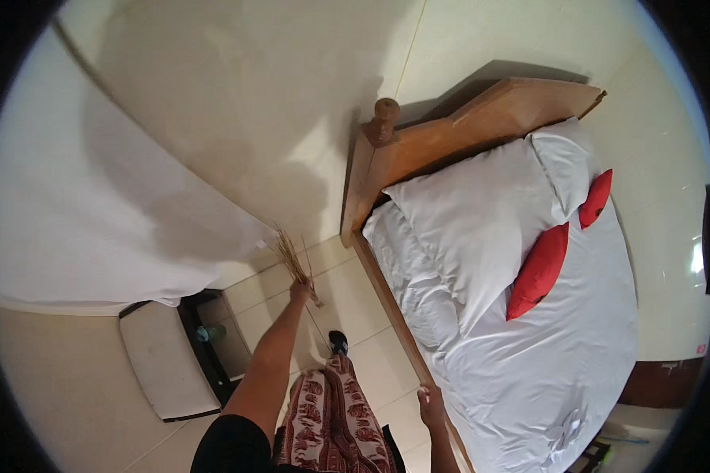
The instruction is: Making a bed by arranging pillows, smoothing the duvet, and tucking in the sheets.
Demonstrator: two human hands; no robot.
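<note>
My left hand (300, 291) is closed around a bundle of thin dry sticks, like a short stick broom (290, 257). The bundle fans out towards the corner where the white curtain meets the wall, and a few ends poke out below my fist. On the other side, my right hand (431, 405) is at the wooden side rail (390, 310) of the bed, its fingers partly bent. Whether it grips the rail or only rests by it, I cannot tell. White sheets (568, 349) cover the mattress beside it.
White pillows (479, 219) and two red cushions (538, 272), (596, 198) lie near the wooden headboard (479, 130). To the left stands a small dark-framed table with a pale top (168, 360); a clear bottle (213, 333) is under it. A white curtain (124, 207) hangs above tiled floor (272, 301).
</note>
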